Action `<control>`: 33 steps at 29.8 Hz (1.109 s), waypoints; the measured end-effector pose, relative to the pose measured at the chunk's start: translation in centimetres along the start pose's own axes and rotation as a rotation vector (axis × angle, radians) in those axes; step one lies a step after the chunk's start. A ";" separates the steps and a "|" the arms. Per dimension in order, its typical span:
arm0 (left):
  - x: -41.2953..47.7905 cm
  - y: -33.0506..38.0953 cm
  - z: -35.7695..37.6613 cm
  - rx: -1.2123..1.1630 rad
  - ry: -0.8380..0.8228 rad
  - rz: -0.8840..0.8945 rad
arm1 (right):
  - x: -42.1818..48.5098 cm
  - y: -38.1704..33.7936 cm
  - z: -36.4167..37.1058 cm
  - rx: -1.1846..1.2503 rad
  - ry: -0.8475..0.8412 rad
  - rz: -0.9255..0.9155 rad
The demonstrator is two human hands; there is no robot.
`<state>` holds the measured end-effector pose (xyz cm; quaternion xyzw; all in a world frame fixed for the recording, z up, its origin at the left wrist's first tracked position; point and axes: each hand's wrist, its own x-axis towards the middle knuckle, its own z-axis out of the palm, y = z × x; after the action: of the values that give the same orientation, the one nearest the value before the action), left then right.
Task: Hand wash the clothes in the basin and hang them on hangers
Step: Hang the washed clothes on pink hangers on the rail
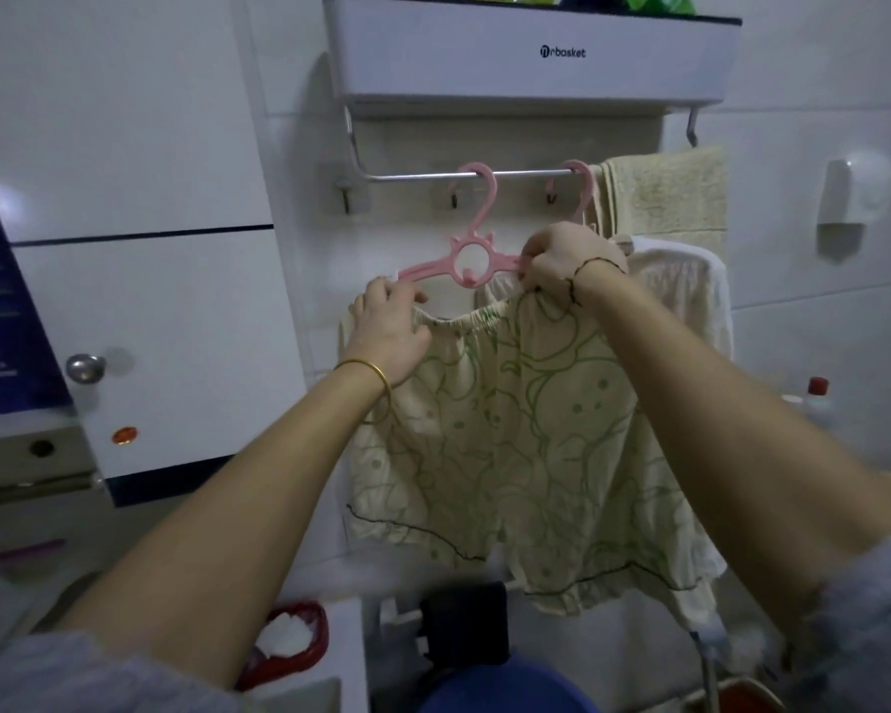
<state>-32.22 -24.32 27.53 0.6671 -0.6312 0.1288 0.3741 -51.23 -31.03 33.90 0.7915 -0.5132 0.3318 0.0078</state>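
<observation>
A pink plastic hanger (466, 259) hangs by its hook from the metal rail (417, 176) under a white wall shelf. Cream shorts with a green printed pattern (515, 434) hang below it by their elastic waistband. My left hand (389, 331) grips the waistband at the hanger's left arm. My right hand (569, 259) pinches the waistband against the hanger's right arm. A second pink hanger (582, 190) on the same rail carries a white garment (680, 285), partly hidden behind my right hand.
A beige towel (664, 193) drapes over the rail's right end. The white shelf basket (531, 54) sits above. A white cabinet with a round knob (86, 367) is at left. A blue basin (505, 687) and a red container (289, 640) lie below. A red-capped bottle (816, 403) stands right.
</observation>
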 end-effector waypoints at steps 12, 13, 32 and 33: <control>-1.0 1.0 1.9 -0.076 -0.086 -0.047 | -1.6 3.0 2.4 0.002 0.193 -0.152; -1.3 1.0 2.1 -0.087 -0.091 -0.048 | -2.3 3.0 2.8 0.049 0.282 -0.174; -23.7 -10.8 5.7 -0.222 -0.172 -0.446 | -24.9 -4.9 23.2 0.500 -0.304 -0.225; -25.3 -11.8 4.6 -0.209 -0.163 -0.481 | -25.9 -6.2 24.1 0.519 -0.355 -0.223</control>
<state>-26.85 -9.42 4.10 0.7638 -0.4926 -0.0836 0.4087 -40.26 -15.76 3.30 0.8638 -0.3152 0.3056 -0.2472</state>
